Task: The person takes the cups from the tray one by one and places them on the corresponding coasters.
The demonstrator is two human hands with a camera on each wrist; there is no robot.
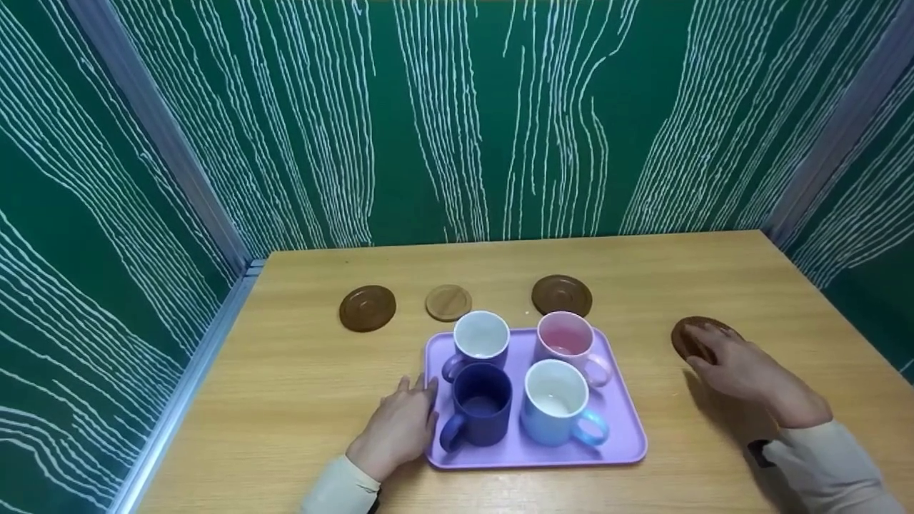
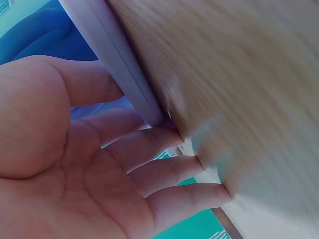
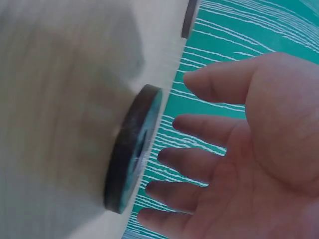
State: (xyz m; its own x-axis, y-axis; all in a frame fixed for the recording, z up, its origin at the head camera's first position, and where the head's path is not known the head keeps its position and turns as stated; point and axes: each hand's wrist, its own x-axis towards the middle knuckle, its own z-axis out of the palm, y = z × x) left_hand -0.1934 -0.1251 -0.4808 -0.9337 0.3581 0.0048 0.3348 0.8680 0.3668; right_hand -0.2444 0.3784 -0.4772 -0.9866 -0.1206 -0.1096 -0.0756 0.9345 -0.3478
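My left hand (image 1: 401, 427) rests at the left edge of the purple tray (image 1: 625, 428). In the left wrist view its thumb touches the tray's rim (image 2: 122, 64), while the other fingers stretch to the tabletop. On the tray stand a dark blue mug (image 1: 483, 417), a light blue mug (image 1: 548, 421), a pink mug (image 1: 564, 339) and a white-lined mug with a purplish handle (image 1: 483, 335). Over at the right, my right hand (image 1: 746, 371) hovers above a dark brown round coaster (image 1: 682, 343). The right wrist view shows its fingers loosely spread, apart from the coaster (image 3: 130, 154).
Behind the tray lie a brown coaster (image 1: 367, 308) at the left, a smaller light wooden coaster (image 1: 448, 303), and another brown coaster (image 1: 562, 295) close to the pink mug. A green wall (image 1: 493, 128) with white lines borders the wooden table (image 1: 300, 400).
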